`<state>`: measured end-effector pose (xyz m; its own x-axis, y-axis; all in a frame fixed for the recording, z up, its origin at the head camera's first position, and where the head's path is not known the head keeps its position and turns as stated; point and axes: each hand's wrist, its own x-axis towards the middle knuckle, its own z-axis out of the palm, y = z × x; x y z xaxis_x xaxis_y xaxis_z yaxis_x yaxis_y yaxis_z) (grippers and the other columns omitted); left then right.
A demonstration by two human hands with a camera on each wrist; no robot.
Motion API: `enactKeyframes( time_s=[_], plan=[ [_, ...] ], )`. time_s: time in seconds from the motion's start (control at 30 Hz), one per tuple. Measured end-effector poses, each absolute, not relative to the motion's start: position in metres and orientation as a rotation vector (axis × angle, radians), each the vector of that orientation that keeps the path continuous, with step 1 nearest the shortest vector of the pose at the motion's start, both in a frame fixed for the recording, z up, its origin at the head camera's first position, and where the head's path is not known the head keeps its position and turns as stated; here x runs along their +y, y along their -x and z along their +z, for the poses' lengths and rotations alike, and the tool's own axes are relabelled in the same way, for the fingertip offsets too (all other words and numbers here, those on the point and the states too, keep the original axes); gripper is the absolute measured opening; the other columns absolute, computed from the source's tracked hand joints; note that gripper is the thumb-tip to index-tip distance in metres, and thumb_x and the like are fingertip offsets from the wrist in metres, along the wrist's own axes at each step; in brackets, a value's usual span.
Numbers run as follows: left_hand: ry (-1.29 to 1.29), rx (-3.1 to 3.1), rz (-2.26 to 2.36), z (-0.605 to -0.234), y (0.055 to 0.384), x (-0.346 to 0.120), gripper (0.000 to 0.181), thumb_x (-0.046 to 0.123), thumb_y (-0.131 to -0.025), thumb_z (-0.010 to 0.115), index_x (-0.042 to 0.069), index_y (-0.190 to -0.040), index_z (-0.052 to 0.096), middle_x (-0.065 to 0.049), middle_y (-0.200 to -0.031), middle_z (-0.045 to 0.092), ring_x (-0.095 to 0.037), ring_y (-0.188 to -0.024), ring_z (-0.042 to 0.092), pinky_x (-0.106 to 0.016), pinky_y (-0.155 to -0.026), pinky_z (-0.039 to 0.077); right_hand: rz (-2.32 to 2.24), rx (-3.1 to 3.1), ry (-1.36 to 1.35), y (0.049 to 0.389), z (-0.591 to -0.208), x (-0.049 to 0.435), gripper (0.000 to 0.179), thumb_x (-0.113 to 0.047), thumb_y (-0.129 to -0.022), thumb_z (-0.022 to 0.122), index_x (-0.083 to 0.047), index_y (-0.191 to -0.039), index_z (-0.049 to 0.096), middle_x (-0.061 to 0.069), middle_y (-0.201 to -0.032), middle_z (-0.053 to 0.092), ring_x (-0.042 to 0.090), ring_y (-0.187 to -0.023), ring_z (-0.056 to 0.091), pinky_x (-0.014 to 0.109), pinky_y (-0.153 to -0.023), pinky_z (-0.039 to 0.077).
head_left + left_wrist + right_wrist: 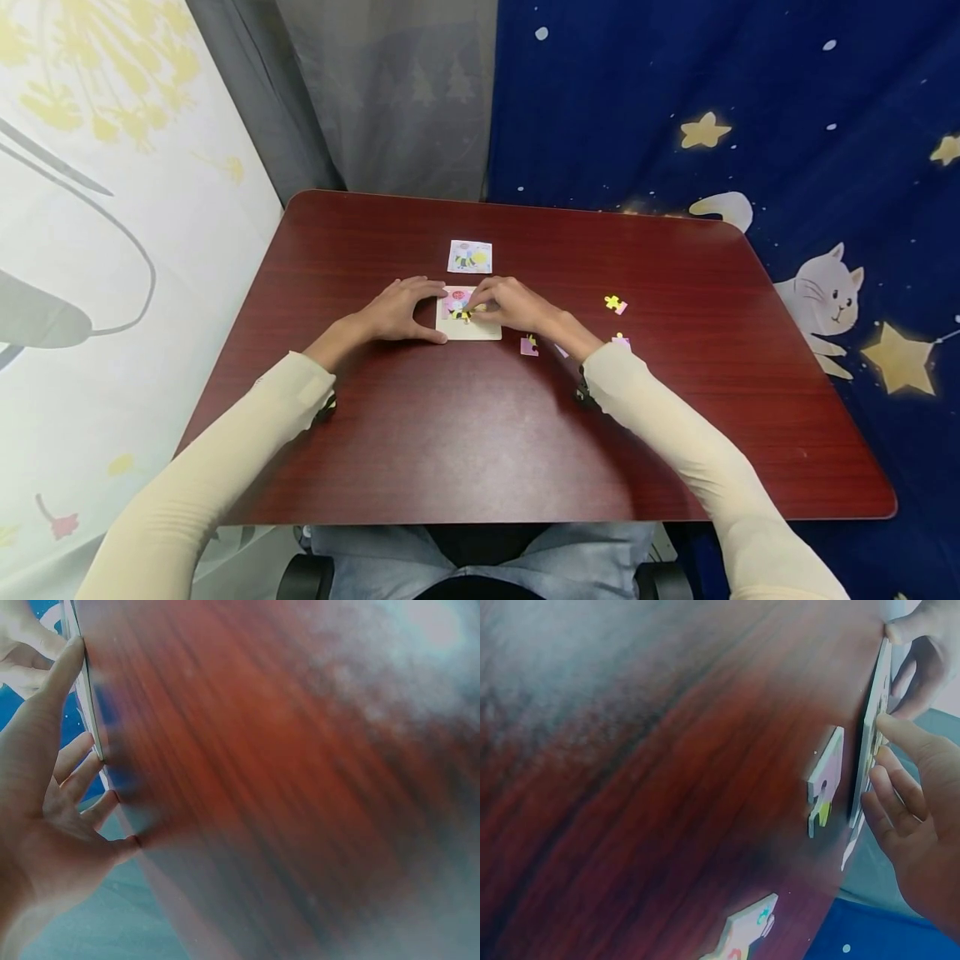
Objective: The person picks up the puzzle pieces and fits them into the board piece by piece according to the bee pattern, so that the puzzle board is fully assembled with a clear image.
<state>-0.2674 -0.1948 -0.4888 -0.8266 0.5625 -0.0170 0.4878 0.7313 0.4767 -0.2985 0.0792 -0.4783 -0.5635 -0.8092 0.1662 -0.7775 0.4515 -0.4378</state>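
Observation:
A small jigsaw board [468, 332] with a pale frame lies on the table, a pink, yellow and black picture partly filled in. My left hand [405, 310] holds the board at its left side, thumb at the near corner and fingers toward the far edge. Over the board's right half, my right hand [513, 305] pinches a puzzle piece [479, 308], mostly hidden by the fingers. In the right wrist view, the right hand [922, 802] has its thumb and fingertips at the board [867, 742]. The left wrist view shows the left hand's [56, 817] spread fingers.
Loose pieces lie to the right: a pink one [529, 346], a yellow and pink one [614, 304], and another [621, 342]; one is partly under the right forearm. A picture card [470, 257] lies beyond the board on the reddish-brown table [360, 442].

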Motion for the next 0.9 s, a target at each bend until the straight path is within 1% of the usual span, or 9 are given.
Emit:
enactKeyframes(
  time_s=[0.17,0.37,0.43,0.63,0.9],
  plan=[
    [-0.838,2.765,0.688,-0.489,0.268,-0.195,0.09,0.061,-0.079,0.084,0.017,-0.152,0.054,-0.003,-0.162,0.043,-0.031,-0.155,0.026,-0.062,-0.124,0.014,-0.718,2.642,1.449,0.296,-0.478,0.078,0.013,-0.012,-0.097,0.074,-0.01,-0.108,0.082,0.007,-0.111,0.073,0.019,-0.106,0.067,0.032,-0.091,0.056],
    [-0.837,2.766,0.69,-0.489,0.268,-0.195,0.09,0.061,-0.079,0.085,0.017,-0.151,0.054,-0.003,-0.162,0.043,-0.032,-0.155,0.027,-0.063,-0.124,0.014,-0.679,2.654,1.478,0.294,-0.477,0.077,0.013,-0.012,-0.098,0.074,-0.01,-0.108,0.082,0.007,-0.11,0.073,0.02,-0.108,0.066,0.034,-0.094,0.055],
    [-0.841,2.765,0.69,-0.489,0.268,-0.195,0.091,0.061,-0.079,0.085,0.016,-0.152,0.054,-0.004,-0.162,0.043,-0.032,-0.155,0.027,-0.063,-0.123,0.014,-0.644,2.66,1.469,0.294,-0.477,0.077,0.015,-0.014,-0.098,0.073,-0.011,-0.111,0.081,0.005,-0.111,0.072,0.019,-0.109,0.065,0.034,-0.095,0.054],
    [-0.859,2.761,0.684,-0.487,0.267,-0.195,0.093,0.059,-0.078,0.086,0.013,-0.152,0.053,-0.006,-0.162,0.043,-0.035,-0.155,0.026,-0.067,-0.122,0.014,-0.491,2.679,1.443,0.293,-0.477,0.076,0.027,-0.018,-0.101,0.07,-0.012,-0.127,0.075,0.005,-0.119,0.069,0.019,-0.113,0.062,0.036,-0.098,0.052],
    [-0.849,2.761,0.669,-0.484,0.267,-0.194,0.093,0.06,-0.079,0.085,0.014,-0.152,0.053,-0.006,-0.162,0.043,-0.034,-0.155,0.026,-0.066,-0.122,0.015,-0.354,2.734,1.449,0.287,-0.471,0.073,0.028,-0.019,-0.1,0.07,-0.013,-0.127,0.075,0.005,-0.121,0.068,0.021,-0.117,0.061,0.038,-0.098,0.053]
  ],
)
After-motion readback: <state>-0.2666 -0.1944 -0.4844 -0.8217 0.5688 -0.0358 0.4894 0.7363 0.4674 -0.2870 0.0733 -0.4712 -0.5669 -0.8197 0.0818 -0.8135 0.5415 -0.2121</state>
